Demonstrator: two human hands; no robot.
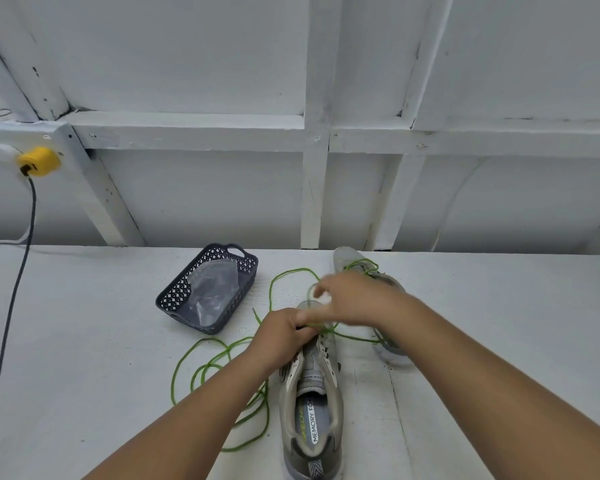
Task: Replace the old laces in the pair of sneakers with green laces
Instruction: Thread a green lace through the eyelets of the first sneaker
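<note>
A person's two bare forearms reach up from the bottom of the frame over a white painted tabletop (pixel 84 341). In the lower centre lies a grey mesh sneaker with cream side panels (pixel 312 393), toe pointing away, its opening showing a printed insole. The left hand (pixel 284 332) curls over the front eyelets, fingers pinching a thin green cord lace (pixel 219 362) against the shoe. The right hand (pixel 347 299), blurred, is just above it near the toe; its fingers seem to pinch the lace, though I cannot tell for certain.

The rest of the lace trails in loose loops on the table to the left of the shoe, with another loop arcing above the hands. The second grey sneaker (pixel 371 268) sits right of centre, partly hidden behind the right arm, with green lace already threaded near its toe.

The lace looks light, limp and smooth, likely to slip and tangle; it is probably best gripped close to its stiff tip for threading. The shoe appears soft-sided and light, so steadying it at the eyelet panels should help.

Left of the shoes stands a dark grey perforated plastic basket (pixel 174 299) holding a crumpled clear plastic bag (pixel 215 289). At the upper left, a yellow plug (pixel 40 161) with a dark cable (pixel 14 289) hangs from a white panelled wall (pixel 187 64).
</note>
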